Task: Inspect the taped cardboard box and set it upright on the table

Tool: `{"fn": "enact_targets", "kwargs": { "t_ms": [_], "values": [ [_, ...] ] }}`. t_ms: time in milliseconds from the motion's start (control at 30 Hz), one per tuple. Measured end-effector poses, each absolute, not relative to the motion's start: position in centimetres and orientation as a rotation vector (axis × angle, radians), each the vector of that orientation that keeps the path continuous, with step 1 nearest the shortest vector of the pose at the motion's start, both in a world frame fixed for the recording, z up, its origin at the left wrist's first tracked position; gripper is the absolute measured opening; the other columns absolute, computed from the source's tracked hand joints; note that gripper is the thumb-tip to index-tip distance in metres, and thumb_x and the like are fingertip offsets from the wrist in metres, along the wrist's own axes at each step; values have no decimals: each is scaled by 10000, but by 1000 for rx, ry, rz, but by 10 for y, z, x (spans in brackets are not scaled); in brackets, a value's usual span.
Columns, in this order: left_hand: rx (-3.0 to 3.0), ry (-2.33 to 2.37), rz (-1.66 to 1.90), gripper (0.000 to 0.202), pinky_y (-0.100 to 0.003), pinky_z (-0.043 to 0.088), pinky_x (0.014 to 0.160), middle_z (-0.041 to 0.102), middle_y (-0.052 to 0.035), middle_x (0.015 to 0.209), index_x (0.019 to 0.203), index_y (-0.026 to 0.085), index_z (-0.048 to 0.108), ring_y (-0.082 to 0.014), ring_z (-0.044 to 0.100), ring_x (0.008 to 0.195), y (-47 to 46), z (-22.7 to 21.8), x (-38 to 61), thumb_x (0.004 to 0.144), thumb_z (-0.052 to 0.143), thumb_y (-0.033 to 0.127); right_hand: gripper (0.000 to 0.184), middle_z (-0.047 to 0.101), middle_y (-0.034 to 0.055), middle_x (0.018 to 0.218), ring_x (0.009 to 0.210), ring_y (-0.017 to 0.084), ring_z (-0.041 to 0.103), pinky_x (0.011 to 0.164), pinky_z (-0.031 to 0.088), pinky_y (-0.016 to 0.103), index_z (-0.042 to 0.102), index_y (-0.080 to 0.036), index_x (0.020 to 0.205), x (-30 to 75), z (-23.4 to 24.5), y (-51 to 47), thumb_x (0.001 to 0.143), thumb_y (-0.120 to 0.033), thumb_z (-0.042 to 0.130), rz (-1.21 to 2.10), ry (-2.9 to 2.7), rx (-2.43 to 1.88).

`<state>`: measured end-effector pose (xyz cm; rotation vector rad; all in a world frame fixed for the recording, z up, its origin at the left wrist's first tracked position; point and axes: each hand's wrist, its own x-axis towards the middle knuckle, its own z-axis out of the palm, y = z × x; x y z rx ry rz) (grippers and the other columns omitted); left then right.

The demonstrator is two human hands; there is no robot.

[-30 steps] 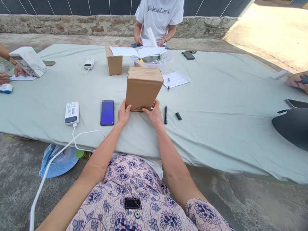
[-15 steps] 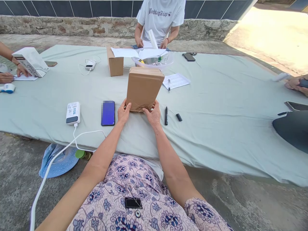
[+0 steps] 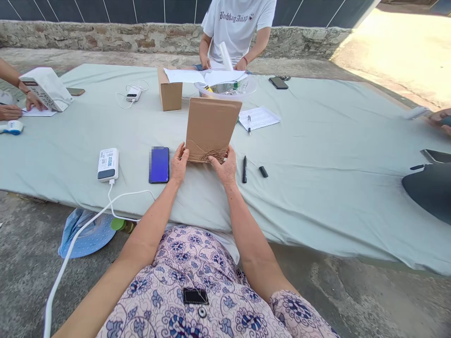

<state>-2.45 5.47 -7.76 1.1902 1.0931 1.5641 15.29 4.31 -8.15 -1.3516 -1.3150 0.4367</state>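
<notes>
Head view: both hands [image 3: 180, 164] grip cardboard box [image 3: 210, 127].

The box [image 3: 211, 127] stands at frame centre on the cloth [image 3: 317, 155], the left hand [image 3: 179, 163] at its lower left corner, the right hand [image 3: 223, 165] at its lower right. Left of it lie a phone [image 3: 159, 164] and a power bank [image 3: 107, 165]; right, a pen [image 3: 244, 169] and cap [image 3: 262, 171]; above, a bowl [image 3: 225, 88]
</notes>
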Motion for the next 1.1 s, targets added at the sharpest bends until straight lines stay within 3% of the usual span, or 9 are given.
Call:
{"fn": "enact_targets", "kwargs": {
  "t_ms": [200, 767, 1100],
  "values": [
    [1200, 1110, 1565, 505, -406, 434, 1207, 706, -78, 1387, 1297, 201, 691, -253, 607, 1359, 52, -76, -25, 939, 621, 551, 749, 617, 133, 1388, 1233, 307, 584, 1067, 493, 505, 486, -222, 1428, 153, -79, 42, 763, -456, 740, 463, -1314, -1378],
    [1244, 1129, 1574, 469, -422, 482, 1157, 733, -91, 1334, 1252, 201, 720, -246, 659, 1283, 47, -78, -27, 925, 632, 524, 715, 641, 126, 1324, 1202, 315, 583, 1061, 495, 534, 492, -222, 1424, 151, -69, 33, 761, -380, 709, 463, -1323, -1434],
    [1325, 1149, 1532, 443, -394, 489, 1133, 709, -111, 1359, 1288, 200, 679, -231, 654, 1282, 44, -77, -25, 956, 592, 479, 798, 593, 150, 1402, 1335, 353, 522, 1146, 419, 575, 464, -223, 1430, 150, -77, 36, 716, -397, 774, 412, -1323, -1469]
  ]
}}
